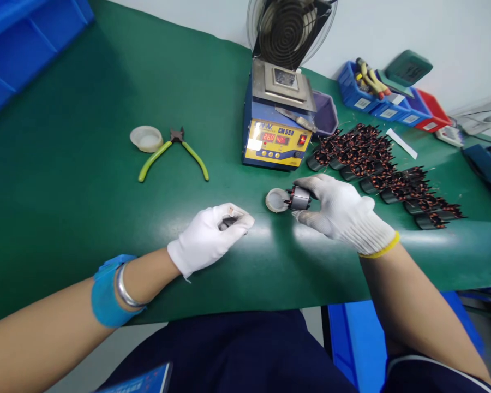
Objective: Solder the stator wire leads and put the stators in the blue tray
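In my gloved right hand (331, 210) is a motor stator (300, 198), a grey metal cylinder with dark prongs, gripped between thumb and fingers. The stator lies on its side, its pronged end at the rim of a small white dish (276, 201) on the green table. My left hand (213, 232), in a white glove, is held to the left of that dish with fingertips pinched together. Whatever may be between those fingertips is too small to make out. Behind the dish stands a blue solder pot (276, 123) with a yellow front panel and red digits.
Green-handled cutters (174, 150) lie open beside a second white dish (146, 138). Several more stators (364, 158) crowd the right side. Blue bins (354, 90) and a red bin (431, 109) line the wall. A fan (288, 33) rises behind the pot; a blue crate (28, 43) sits far left.
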The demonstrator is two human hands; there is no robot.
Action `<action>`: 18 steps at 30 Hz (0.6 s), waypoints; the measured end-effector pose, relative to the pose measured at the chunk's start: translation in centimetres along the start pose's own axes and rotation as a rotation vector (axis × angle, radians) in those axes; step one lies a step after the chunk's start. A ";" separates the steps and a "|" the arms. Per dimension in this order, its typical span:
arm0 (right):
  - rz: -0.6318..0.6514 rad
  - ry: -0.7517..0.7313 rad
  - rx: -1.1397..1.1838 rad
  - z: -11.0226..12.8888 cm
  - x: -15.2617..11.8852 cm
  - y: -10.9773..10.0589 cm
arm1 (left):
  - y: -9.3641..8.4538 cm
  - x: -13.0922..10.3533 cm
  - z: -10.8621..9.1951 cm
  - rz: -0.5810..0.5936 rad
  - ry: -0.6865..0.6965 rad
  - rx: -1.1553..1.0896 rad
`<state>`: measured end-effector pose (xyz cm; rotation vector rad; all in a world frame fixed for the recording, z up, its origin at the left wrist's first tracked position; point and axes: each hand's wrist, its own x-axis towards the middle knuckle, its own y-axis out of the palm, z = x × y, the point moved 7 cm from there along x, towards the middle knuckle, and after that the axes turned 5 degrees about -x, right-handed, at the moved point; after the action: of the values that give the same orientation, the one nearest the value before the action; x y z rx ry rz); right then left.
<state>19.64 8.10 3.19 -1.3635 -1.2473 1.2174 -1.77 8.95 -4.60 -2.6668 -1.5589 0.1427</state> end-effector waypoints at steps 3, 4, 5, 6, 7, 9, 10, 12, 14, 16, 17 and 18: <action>-0.174 0.003 0.019 -0.1 -0.9 -1.2 | 0.1 0.0 0.0 0.013 0.001 0.011; -0.224 0.009 0.005 0.0 -1.1 -1.5 | 0.1 0.0 0.1 0.017 0.001 0.015; -0.254 0.015 -0.020 0.1 -1.1 -1.6 | 0.1 0.0 0.1 0.018 -0.002 0.018; -0.268 0.018 -0.053 0.3 -1.0 -1.5 | 0.1 0.0 0.2 0.019 -0.007 0.022; -0.266 0.015 -0.093 0.6 -0.8 -1.2 | 0.0 0.0 0.3 0.019 -0.011 0.027; -0.248 -0.017 -0.177 1.5 0.0 -0.7 | 0.0 0.0 0.4 0.022 -0.016 0.042; -0.242 -0.049 -0.212 2.1 0.4 -0.4 | 0.0 0.0 0.4 0.025 -0.015 0.049; -0.240 -0.123 -0.253 3.2 1.0 0.1 | 0.0 0.0 0.4 0.033 -0.013 0.058; -0.248 -0.172 -0.265 4.0 1.1 0.5 | 0.0 0.0 0.4 0.038 -0.016 0.063; -0.255 -0.178 -0.272 4.3 0.9 0.6 | 0.1 0.0 0.4 0.046 -0.024 0.072; -0.257 -0.172 -0.275 4.2 0.8 0.5 | 0.1 0.0 0.5 0.050 -0.027 0.078; -0.258 -0.167 -0.272 4.0 0.7 0.2 | 0.1 0.0 0.5 0.049 -0.027 0.085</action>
<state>15.66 8.74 2.45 -1.2595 -1.7008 1.0237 -1.70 8.90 -5.09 -2.6496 -1.4603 0.2422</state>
